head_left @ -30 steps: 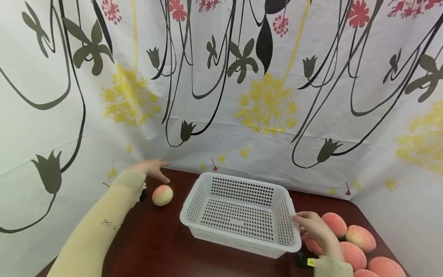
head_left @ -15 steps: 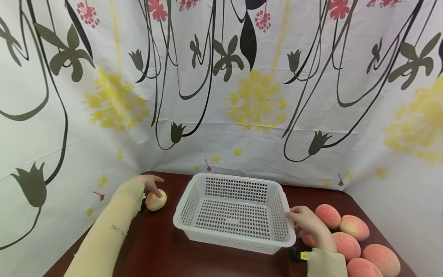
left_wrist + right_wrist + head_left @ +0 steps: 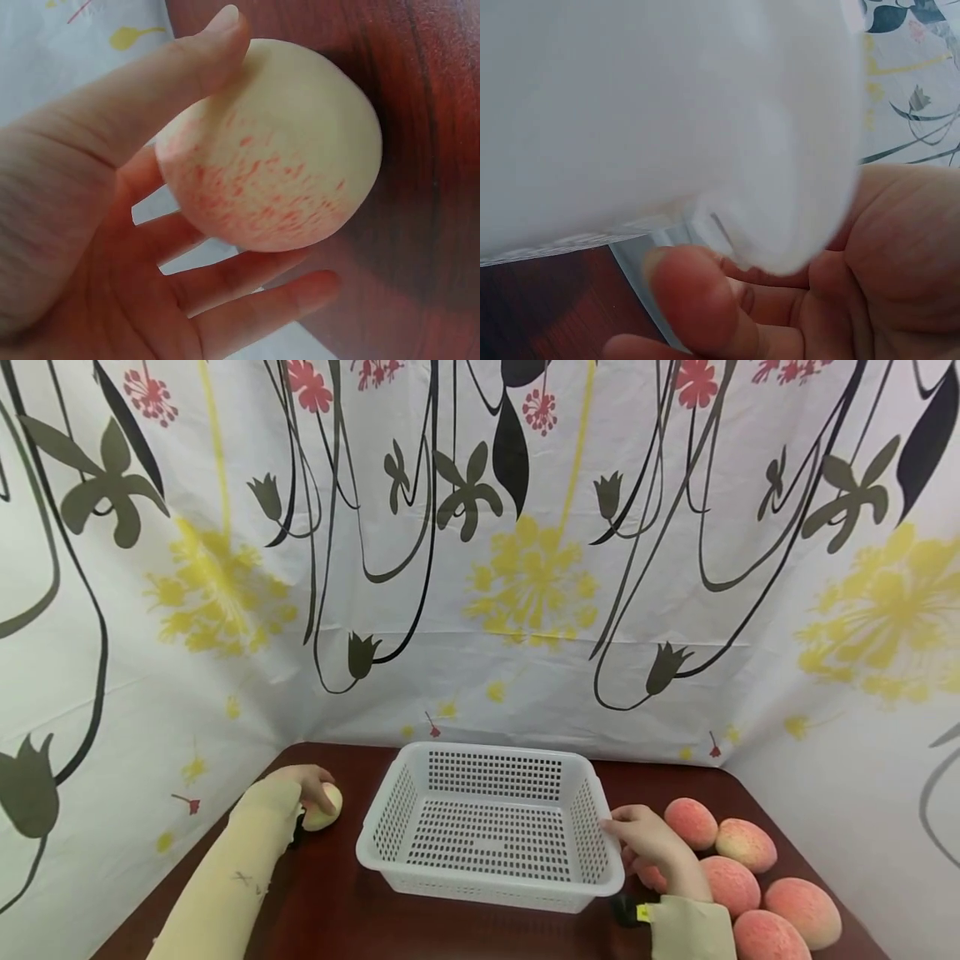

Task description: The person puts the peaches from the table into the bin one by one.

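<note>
At the left of the head view, my left hand [image 3: 306, 782] holds a pale yellow and pink peach [image 3: 325, 812] near the table's back left. Up close in the left wrist view, the thumb lies over the top of the peach [image 3: 281, 150] while the fingers curve behind and below it. A white perforated plastic basket [image 3: 487, 883] stands mid-table with nothing in it. My right hand [image 3: 651, 841] grips its right rim. The right wrist view shows curled fingers [image 3: 697, 296] under the edge of that basket [image 3: 630, 112].
Several pinkish-red peaches [image 3: 729, 883] lie at the right, close beside my right hand, one partly hidden behind it. A white flower-printed cloth [image 3: 525, 693] hangs at the back and both sides of the dark red-brown table [image 3: 322, 902].
My left hand has come down from above and behind the peach and now has its thumb and fingers round it. The right hand stays on the basket's rim. The head view has turned slightly right.
</note>
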{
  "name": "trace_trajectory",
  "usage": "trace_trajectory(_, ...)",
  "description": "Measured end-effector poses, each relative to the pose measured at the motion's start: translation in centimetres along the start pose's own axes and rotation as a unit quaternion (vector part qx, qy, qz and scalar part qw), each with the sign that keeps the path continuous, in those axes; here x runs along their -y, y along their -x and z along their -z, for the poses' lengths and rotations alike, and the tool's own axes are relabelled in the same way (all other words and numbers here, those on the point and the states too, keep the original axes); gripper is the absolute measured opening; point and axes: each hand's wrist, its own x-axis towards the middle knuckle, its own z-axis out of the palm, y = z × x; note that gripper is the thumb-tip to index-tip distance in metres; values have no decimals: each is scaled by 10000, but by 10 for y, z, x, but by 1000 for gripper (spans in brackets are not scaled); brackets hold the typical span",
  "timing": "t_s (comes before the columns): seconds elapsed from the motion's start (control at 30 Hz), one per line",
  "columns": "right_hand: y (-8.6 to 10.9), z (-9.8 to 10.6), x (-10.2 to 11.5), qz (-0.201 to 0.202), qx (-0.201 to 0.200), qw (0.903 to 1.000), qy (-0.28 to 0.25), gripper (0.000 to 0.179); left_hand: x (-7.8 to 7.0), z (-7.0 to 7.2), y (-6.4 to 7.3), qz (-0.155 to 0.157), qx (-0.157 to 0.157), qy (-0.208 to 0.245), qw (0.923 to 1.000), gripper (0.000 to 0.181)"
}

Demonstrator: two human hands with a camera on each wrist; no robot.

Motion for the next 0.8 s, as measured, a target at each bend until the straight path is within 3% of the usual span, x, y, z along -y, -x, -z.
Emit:
trace_trajectory(0.23,1,-1,0,185,76,9998,-86,37,4,-4,-4,85,-118,27,9999,55)
trace_trajectory(0.43,2,-2,-1,138,237,9996,-110,35,11,-2,-2,-49,-11,-287,9996,55)
trace_trajectory(0.6,2,0,-1,201,231,9995,-81,36,8,10,-5,-315,30,-370,9988,55)
trace_trajectory(0.8,1,0,1,174,73,9998,23,34,3,29,-4,-428,132,-334,9984,77)
